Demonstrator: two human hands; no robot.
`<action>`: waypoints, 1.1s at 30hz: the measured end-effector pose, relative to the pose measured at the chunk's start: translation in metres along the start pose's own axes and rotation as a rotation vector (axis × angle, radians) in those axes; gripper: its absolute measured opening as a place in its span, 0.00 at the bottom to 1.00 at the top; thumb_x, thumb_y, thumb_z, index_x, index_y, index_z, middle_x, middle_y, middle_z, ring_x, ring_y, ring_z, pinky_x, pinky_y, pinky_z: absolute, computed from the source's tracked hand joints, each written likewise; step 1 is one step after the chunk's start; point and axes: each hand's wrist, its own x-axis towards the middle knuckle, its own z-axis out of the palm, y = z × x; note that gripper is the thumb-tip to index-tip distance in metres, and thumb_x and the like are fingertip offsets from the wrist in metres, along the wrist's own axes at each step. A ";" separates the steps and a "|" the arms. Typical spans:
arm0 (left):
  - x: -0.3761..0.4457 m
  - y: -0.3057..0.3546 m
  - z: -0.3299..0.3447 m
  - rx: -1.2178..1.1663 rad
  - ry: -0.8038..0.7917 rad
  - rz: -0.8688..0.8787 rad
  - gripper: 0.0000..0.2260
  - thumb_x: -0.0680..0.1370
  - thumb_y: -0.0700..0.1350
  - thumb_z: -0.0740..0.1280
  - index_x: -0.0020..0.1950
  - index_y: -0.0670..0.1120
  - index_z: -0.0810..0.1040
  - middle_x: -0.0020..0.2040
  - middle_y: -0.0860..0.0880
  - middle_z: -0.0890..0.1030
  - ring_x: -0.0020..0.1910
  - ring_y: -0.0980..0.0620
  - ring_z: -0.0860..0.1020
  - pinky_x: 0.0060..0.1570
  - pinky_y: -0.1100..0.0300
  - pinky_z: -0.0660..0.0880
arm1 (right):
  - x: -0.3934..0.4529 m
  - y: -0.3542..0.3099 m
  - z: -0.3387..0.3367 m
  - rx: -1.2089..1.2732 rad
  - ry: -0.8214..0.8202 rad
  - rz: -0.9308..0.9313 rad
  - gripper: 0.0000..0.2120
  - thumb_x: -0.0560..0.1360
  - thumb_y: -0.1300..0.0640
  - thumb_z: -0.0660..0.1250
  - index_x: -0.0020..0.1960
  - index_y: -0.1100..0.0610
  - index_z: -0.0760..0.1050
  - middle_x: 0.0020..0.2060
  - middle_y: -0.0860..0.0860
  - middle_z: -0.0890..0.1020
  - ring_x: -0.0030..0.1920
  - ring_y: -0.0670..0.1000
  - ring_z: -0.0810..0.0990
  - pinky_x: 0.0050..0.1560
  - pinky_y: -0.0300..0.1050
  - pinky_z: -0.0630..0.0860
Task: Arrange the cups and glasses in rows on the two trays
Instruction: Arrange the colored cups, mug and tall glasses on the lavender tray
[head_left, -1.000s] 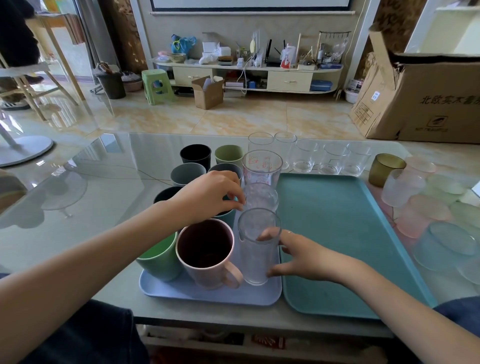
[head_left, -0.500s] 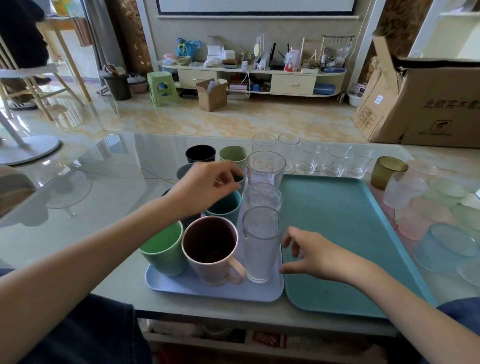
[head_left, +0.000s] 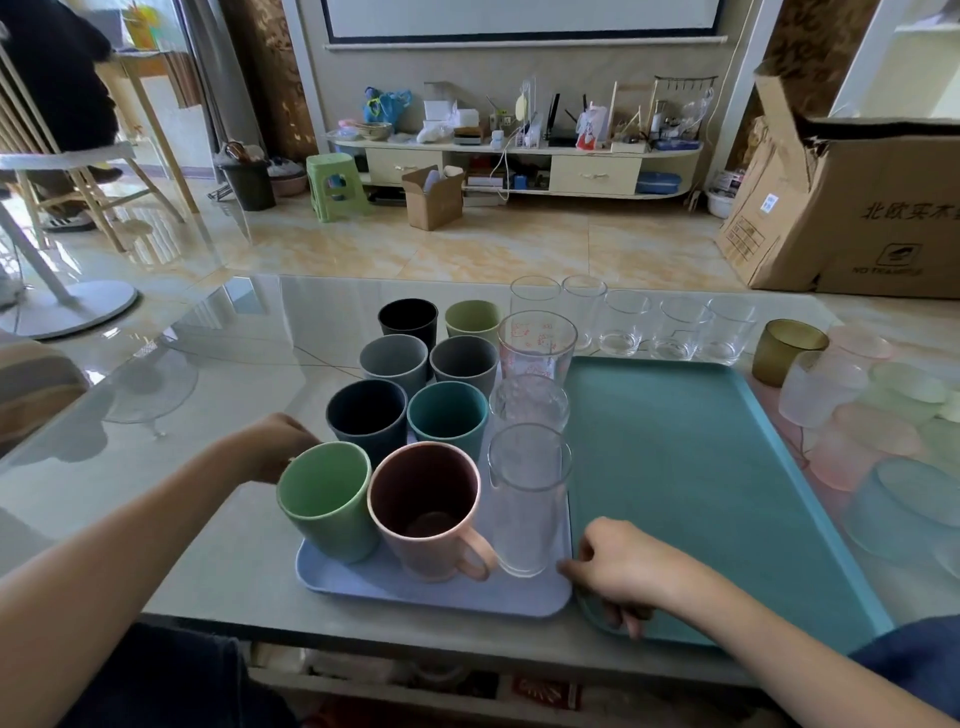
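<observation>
The left hand (head_left: 270, 447) is sitting at the left side of the small pale-blue tray (head_left: 431, 590), behind the green cup (head_left: 324, 499); its fingers are hidden by that cup, so I cannot tell how far they are curling or whether they are gripping anything. On this tray the cups are standing in two columns: the green cup and the pink mug (head_left: 428, 506) nearest, then a navy cup (head_left: 368, 413) and a teal cup (head_left: 448, 415), then two grey cups (head_left: 395, 357), with a black cup (head_left: 408, 318) and an olive cup (head_left: 471, 319) farthest. A third column of three clear glasses is running along the tray's right edge, the tall glass (head_left: 527, 499) standing nearest. The right hand (head_left: 621, 569) is resting at the seam between the two trays, its fingers curling down over the near left corner of the large teal tray (head_left: 691, 467), which is lying bare on the worktop (head_left: 234, 364). Five clear tumblers (head_left: 626, 322) are standing in a row behind the teal tray. To its right, an amber glass (head_left: 787, 351) and a cluster of frosted pastel cups (head_left: 862, 415) are waiting on the worktop.
</observation>
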 end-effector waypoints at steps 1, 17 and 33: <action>0.003 -0.004 0.002 -0.018 -0.046 -0.005 0.04 0.75 0.33 0.65 0.46 0.32 0.76 0.35 0.41 0.78 0.31 0.45 0.75 0.20 0.63 0.74 | 0.002 -0.001 0.001 -0.010 0.014 -0.001 0.18 0.78 0.53 0.57 0.32 0.60 0.70 0.16 0.51 0.73 0.15 0.47 0.72 0.18 0.35 0.68; 0.008 0.005 0.015 0.135 -0.071 0.068 0.11 0.77 0.31 0.60 0.56 0.27 0.75 0.32 0.46 0.72 0.30 0.50 0.69 0.19 0.69 0.68 | 0.036 -0.003 0.005 -0.174 0.383 -0.028 0.12 0.75 0.54 0.58 0.37 0.59 0.70 0.41 0.60 0.77 0.41 0.61 0.74 0.35 0.45 0.67; 0.038 -0.008 0.005 0.147 -0.044 0.036 0.13 0.76 0.33 0.62 0.57 0.26 0.74 0.36 0.43 0.74 0.34 0.46 0.71 0.33 0.59 0.70 | 0.074 -0.020 -0.026 -0.293 0.403 0.040 0.15 0.77 0.59 0.55 0.59 0.58 0.76 0.58 0.57 0.78 0.59 0.60 0.77 0.50 0.46 0.71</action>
